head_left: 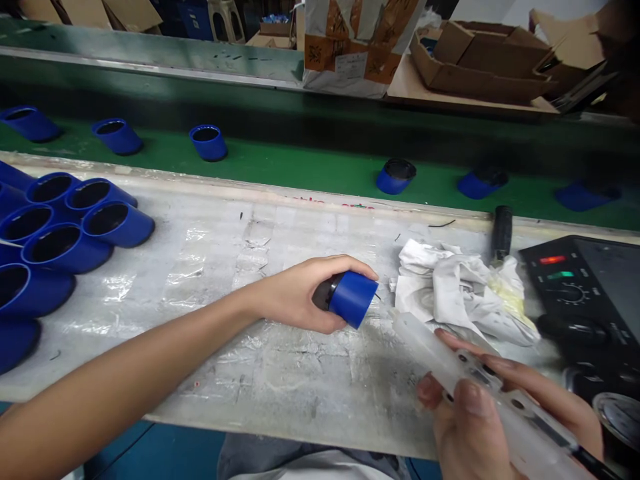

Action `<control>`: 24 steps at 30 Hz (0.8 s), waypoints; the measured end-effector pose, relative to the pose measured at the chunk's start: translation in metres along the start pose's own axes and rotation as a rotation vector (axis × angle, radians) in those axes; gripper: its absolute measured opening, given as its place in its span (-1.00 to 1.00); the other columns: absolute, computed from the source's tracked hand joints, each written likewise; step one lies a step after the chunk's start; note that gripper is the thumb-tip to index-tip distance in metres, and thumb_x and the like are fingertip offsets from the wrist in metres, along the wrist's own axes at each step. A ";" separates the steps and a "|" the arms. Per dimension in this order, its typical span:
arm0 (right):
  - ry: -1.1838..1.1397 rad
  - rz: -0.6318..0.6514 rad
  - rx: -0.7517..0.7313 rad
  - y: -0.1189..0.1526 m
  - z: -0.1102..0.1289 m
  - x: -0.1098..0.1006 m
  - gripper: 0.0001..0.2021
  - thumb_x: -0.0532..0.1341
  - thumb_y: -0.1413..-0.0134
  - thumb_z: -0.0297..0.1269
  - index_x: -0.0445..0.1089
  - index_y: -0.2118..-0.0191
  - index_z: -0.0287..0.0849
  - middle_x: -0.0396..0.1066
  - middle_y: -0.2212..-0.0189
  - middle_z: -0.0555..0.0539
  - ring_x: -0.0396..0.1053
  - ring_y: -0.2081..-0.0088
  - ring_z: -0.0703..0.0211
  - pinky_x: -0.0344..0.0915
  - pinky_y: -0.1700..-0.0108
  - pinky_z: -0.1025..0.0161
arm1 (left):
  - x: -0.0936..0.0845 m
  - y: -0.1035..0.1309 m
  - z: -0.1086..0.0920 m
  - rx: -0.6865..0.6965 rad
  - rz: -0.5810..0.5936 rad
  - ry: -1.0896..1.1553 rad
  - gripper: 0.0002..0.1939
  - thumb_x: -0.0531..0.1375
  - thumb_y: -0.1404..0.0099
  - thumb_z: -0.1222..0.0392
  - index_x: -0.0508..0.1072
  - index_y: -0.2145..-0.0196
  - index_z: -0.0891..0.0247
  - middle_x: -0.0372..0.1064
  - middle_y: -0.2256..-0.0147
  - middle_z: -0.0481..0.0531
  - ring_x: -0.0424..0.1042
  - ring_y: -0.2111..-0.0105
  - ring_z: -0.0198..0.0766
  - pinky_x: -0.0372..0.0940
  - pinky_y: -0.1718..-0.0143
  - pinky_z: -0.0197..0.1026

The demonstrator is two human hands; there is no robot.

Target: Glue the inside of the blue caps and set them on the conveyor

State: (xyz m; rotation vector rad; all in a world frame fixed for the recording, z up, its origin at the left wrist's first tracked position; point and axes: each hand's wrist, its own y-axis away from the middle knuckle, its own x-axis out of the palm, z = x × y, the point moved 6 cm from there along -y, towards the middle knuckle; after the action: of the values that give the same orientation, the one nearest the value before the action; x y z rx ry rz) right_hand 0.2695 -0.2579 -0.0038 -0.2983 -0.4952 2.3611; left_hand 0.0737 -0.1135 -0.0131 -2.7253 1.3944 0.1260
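My left hand (313,293), over the middle of the worktop, is closed round a blue cylinder with a black end (356,298). The cylinder lies tilted, its blue end pointing right. In my right hand (493,407) is a translucent white dispensing syringe (435,350) with a clip-on switch handle, its tip aimed up and left. A small gap separates the syringe tip from the cylinder. Crumpled white wipes (457,283), stained yellow on one side, lie just beyond the syringe.
Several blue cylinders (120,225) stand grouped at the left. More blue cylinders (207,143) are spaced along the green conveyor belt (300,167). At right sit a black control box (575,293) with lit displays and a black handle (502,230). Cardboard boxes (483,63) stand behind.
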 end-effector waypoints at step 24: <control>0.130 0.046 0.116 0.014 0.021 0.009 -0.72 0.49 -0.26 -0.09 0.47 0.17 -0.13 0.62 0.17 0.03 0.59 0.38 0.16 0.46 0.57 0.24 | -0.002 0.001 0.003 0.001 0.024 0.061 -0.39 0.38 -0.18 0.41 0.41 -0.16 0.14 0.41 -0.17 0.19 0.51 -0.16 0.02 0.52 0.01 -0.08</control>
State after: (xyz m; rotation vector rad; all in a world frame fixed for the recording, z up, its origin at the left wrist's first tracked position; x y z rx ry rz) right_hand 0.2478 -0.2669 0.0082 -0.4098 -0.2911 2.3852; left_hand 0.0714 -0.1124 -0.0162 -2.7346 1.4422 0.0441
